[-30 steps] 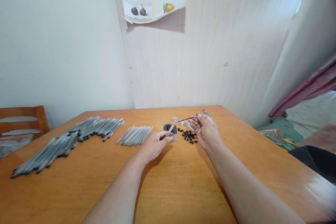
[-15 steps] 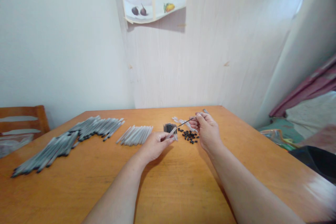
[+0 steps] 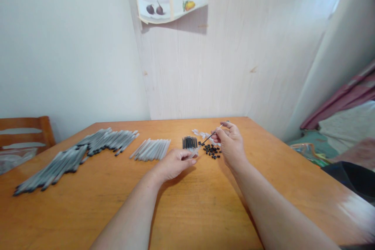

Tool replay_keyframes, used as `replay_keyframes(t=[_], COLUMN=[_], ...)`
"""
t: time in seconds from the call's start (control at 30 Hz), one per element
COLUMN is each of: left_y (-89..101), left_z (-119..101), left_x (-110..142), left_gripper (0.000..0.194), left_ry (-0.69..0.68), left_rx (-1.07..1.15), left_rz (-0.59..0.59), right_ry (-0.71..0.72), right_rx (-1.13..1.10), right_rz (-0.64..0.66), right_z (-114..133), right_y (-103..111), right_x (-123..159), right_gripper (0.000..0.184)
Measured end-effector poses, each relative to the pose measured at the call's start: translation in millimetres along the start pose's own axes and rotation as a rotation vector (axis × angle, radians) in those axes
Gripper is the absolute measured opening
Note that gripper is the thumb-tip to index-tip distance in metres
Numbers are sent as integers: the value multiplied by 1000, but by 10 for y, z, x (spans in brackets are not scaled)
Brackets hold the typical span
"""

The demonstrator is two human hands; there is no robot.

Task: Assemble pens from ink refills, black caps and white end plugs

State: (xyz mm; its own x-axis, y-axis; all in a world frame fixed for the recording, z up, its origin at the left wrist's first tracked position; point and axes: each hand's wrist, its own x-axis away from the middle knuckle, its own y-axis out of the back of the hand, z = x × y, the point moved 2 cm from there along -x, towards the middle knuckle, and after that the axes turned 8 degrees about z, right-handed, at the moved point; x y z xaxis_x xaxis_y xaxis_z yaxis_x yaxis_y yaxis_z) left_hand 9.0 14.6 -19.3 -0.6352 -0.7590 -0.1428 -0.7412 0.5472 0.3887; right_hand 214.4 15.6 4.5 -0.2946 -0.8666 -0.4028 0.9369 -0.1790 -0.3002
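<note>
My left hand (image 3: 177, 162) is closed, thumb against fingers, around a translucent pen barrel (image 3: 197, 150) that is hard to make out against the pile behind it. My right hand (image 3: 230, 142) pinches a thin dark pen refill (image 3: 208, 138), slanting down to the left with its lower end near the barrel's tip. Just beyond my left hand lies a row of black refills (image 3: 190, 142) with pale ends. Small black plugs (image 3: 211, 150) are scattered under my right hand. Behind them lie small clear pieces (image 3: 202, 134), partly hidden by that hand.
A row of translucent barrels (image 3: 152, 150) lies left of my left hand. Farther left is a long heap of pens (image 3: 64, 164) with dark ends. The wooden table (image 3: 202, 211) meets the wall at the back. A wooden chair (image 3: 45, 133) stands at the left.
The refill in my right hand has come away from the barrel's side and tilts more steeply. My left hand has turned slightly, and the barrel shows less clearly.
</note>
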Motion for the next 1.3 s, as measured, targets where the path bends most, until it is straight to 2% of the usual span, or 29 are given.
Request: replay_keyframes(t=[0.23, 0.37, 0.53, 0.67, 0.83, 1.3], left_y=[-19, -20, 12, 24, 16, 25], left_z=[-31, -63, -75, -63, -67, -45], left_x=[19, 38, 40, 39, 47, 32], left_gripper=[23, 32, 43, 41, 41, 37], left_ry=[36, 93, 144, 163, 166, 157], left_rx=[67, 100, 152, 241, 305, 359], left_rz=[13, 39, 89, 119, 119, 107], right_ry=[-11, -46, -126, -174, -211, -182], right_rx=[17, 38, 77, 59, 54, 200], right_rz=[22, 48, 160, 234, 245, 384], right_z=[-16, -56, -114, -139, -136, -119], right_y=[0, -27, -122, -197, -218, -261], right_x=[-2, 20, 103, 170, 205, 248], right_gripper=[41, 33, 28, 30, 32, 27])
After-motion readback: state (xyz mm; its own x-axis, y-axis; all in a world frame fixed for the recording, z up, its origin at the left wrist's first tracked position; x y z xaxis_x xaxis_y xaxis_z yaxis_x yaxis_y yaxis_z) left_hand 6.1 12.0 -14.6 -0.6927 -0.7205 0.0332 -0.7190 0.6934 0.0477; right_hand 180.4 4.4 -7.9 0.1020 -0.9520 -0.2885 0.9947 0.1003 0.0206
